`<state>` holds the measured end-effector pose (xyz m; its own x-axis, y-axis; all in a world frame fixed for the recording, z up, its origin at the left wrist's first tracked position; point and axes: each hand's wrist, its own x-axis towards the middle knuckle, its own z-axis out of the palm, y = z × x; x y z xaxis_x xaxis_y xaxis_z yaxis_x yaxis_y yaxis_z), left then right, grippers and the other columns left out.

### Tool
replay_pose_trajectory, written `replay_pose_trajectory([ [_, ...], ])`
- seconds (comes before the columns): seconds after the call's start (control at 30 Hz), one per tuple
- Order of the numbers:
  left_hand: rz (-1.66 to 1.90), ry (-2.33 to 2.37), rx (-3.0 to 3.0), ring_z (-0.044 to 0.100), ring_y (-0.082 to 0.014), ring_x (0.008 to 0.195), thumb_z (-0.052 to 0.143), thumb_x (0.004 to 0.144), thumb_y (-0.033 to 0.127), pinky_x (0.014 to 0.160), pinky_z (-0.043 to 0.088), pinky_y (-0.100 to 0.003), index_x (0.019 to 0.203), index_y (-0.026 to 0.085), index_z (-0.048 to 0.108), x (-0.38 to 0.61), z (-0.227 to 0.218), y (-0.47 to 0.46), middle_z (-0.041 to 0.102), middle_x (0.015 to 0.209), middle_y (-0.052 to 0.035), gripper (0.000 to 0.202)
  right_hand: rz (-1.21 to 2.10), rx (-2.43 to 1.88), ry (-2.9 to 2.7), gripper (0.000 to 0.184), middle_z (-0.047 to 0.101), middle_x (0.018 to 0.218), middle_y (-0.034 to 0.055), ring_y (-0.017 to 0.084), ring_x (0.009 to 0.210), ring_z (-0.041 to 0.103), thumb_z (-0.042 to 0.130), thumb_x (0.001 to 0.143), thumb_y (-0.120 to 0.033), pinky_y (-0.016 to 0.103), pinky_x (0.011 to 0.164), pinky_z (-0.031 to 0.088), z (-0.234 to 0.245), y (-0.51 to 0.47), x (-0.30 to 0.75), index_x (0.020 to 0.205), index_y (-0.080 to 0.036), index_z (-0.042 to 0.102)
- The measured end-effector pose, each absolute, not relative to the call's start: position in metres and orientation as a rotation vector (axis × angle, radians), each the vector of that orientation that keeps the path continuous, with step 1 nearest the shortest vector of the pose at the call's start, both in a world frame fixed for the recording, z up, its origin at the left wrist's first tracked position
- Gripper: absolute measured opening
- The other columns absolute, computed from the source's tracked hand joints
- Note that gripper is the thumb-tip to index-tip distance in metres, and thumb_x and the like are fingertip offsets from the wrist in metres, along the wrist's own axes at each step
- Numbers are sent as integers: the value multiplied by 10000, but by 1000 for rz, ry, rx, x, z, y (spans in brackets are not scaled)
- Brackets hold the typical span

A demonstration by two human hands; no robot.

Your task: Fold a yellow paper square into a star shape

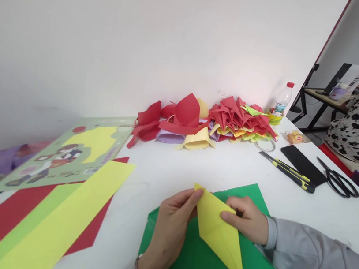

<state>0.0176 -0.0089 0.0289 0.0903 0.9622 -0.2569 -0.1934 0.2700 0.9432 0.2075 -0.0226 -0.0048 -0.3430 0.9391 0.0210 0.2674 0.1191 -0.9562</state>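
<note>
A folded piece of yellow paper (218, 229), shaped like a long kite, is held up between both hands. My left hand (174, 224) pinches its upper corner, thumb in front and the other fingers mostly behind. At the paper's right corner my right hand (249, 219) grips the edge, its thumb lying on the front face. Creases run along the paper toward its lower point. Beneath the hands a green sheet (259, 252) lies on the white table (145, 179).
Yellow strips (74, 220) and red sheets lie left, near a printed pad (54, 170). Folded red papers (237, 115) and curled pieces line the wall. At right are a bottle (283, 100), a utility knife (288, 171), a black strip (304, 163) and scissors (337, 179).
</note>
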Motion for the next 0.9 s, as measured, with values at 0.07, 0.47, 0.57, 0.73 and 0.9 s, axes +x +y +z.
replay_pose_trajectory([
  [0.07,1047,1091,890,626,-195,669,811,611,544,637,519,-298,747,171,773,17,29,-9,733,722,-48,400,1455,-1164,-1479,545,401,524,-79,67,492,306,639,765,-697,227,480,221,-5,-21,208,640,-190,481],
  [0.47,990,909,930,643,-207,704,795,629,587,646,512,-291,788,181,734,19,26,-15,706,677,-47,441,2195,-926,-935,591,591,611,-2,119,551,557,795,594,-682,245,564,430,-15,-39,193,765,-137,645],
  [0.57,1013,1013,943,495,-122,509,790,614,581,493,408,-230,591,179,637,19,28,-15,564,525,23,430,2056,-952,-1168,658,613,661,5,134,577,564,647,690,-781,277,598,461,-7,-39,194,896,-156,676],
  [0.73,977,1160,1076,403,-102,495,774,612,559,449,326,-213,538,182,623,20,33,-15,497,522,37,413,1900,-903,-1372,726,610,704,27,156,683,548,465,761,-844,279,648,434,6,-36,199,813,-161,705],
  [0.9,981,1204,1199,409,-121,520,739,636,556,470,341,-226,530,193,627,24,36,-15,518,534,24,395,1901,-1000,-1413,569,608,696,12,120,614,532,705,708,-694,257,601,413,-3,-39,199,802,-134,668],
])
